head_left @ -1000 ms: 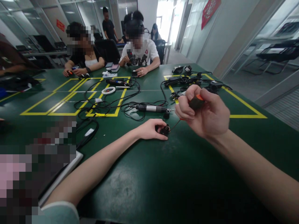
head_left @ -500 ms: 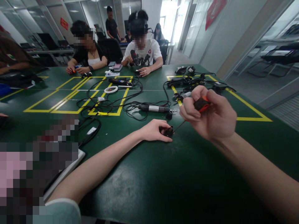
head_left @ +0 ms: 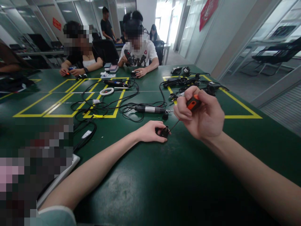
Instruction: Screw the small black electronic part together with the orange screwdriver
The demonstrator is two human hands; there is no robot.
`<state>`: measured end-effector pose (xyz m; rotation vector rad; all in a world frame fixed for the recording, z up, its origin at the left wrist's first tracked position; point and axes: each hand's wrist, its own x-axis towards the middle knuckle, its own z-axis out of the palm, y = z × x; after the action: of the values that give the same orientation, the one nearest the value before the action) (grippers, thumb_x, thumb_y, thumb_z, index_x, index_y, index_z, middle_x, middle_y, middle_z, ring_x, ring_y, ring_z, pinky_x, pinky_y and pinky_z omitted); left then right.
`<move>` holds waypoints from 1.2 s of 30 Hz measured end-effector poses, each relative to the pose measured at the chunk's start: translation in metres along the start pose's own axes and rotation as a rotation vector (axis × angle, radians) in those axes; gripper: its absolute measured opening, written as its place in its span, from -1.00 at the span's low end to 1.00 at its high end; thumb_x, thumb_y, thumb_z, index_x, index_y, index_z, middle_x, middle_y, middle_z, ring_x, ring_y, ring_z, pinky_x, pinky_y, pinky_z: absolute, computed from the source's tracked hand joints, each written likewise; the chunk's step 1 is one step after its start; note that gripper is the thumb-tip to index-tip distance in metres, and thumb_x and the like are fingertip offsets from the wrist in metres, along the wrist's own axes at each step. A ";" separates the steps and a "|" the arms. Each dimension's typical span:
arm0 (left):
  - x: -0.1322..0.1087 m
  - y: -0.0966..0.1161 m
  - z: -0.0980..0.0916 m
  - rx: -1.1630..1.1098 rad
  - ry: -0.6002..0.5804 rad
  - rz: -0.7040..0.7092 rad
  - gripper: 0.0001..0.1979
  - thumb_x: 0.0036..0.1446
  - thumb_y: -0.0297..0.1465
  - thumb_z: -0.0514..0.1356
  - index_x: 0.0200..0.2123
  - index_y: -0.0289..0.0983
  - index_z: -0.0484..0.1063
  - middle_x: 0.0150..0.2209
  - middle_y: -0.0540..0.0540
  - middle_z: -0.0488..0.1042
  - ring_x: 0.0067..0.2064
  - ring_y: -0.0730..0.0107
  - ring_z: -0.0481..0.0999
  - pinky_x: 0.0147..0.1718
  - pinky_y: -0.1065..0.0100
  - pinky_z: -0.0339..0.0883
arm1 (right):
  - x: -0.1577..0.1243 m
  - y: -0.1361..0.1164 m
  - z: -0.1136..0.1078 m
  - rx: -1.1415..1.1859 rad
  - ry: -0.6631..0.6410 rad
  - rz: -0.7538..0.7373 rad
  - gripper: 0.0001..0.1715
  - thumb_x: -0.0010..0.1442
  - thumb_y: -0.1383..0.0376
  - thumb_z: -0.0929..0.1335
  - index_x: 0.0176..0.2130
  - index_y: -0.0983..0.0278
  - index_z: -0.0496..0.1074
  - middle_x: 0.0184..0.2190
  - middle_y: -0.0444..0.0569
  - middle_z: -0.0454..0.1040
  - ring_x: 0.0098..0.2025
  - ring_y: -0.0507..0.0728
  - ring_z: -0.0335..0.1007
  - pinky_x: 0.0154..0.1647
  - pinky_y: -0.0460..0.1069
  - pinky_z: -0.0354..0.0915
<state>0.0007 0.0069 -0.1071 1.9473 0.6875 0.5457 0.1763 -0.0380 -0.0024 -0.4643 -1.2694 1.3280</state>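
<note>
My left hand [head_left: 151,131] is closed around a small black part [head_left: 164,132] with a short upright metal stub, pressed to the green table [head_left: 131,175]. What exactly the part is, I cannot make out. An orange-and-black screwdriver [head_left: 193,103] is gripped by its handle in my right hand [head_left: 202,114]. Its thin shaft slants down to the left, with the tip at the right side of the black part. Just behind the part stands a small black cap-like piece [head_left: 165,115]. Beyond my left hand lies a black pen-shaped electric tool [head_left: 150,109] with a silver band and a cable.
Looped black cables [head_left: 183,82] and adapters lie at the back right, inside yellow tape. At mid-left are a white tape ring [head_left: 106,91] and another black tool [head_left: 115,83]. Across the table a person [head_left: 138,47] holds a power drill [head_left: 128,57]; another person sits to the left.
The whole view has shifted slightly, so things sit further left. The screwdriver handle has turned in my right hand, showing more orange. My left hand still holds the black part.
</note>
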 end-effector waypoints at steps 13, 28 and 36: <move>0.000 -0.001 0.001 0.000 0.001 0.013 -0.66 -0.01 -0.34 0.41 -0.13 -0.33 0.65 -0.33 0.03 0.35 -0.33 0.51 0.37 -0.29 0.42 0.27 | 0.002 0.000 -0.004 0.056 -0.039 0.038 -0.44 0.29 -0.15 0.39 -0.45 0.18 0.26 -0.68 -0.28 0.01 -0.68 -0.04 -0.15 -0.65 -0.08 -0.06; -0.001 0.001 0.000 0.021 0.001 -0.008 -0.68 -0.01 -0.35 0.41 -0.14 -0.32 0.65 -0.33 0.03 0.37 -0.33 0.51 0.36 -0.29 0.44 0.29 | 0.001 -0.002 -0.002 0.008 -0.028 0.048 -0.36 0.31 -0.20 0.36 -0.51 0.18 0.20 -0.71 -0.26 0.05 -0.68 -0.02 -0.12 -0.66 -0.06 0.00; 0.000 0.000 0.000 0.022 -0.005 0.001 -0.68 0.01 -0.34 0.41 -0.13 -0.33 0.65 -0.33 0.03 0.35 -0.33 0.52 0.36 -0.29 0.44 0.28 | 0.003 -0.002 0.002 -0.006 0.009 0.015 -0.47 0.26 -0.06 0.46 -0.48 0.20 0.27 -0.60 -0.22 0.24 -0.65 -0.04 -0.03 -0.64 -0.07 -0.01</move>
<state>0.0004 0.0067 -0.1068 1.9692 0.6920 0.5361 0.1749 -0.0368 0.0013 -0.4843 -1.2646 1.3336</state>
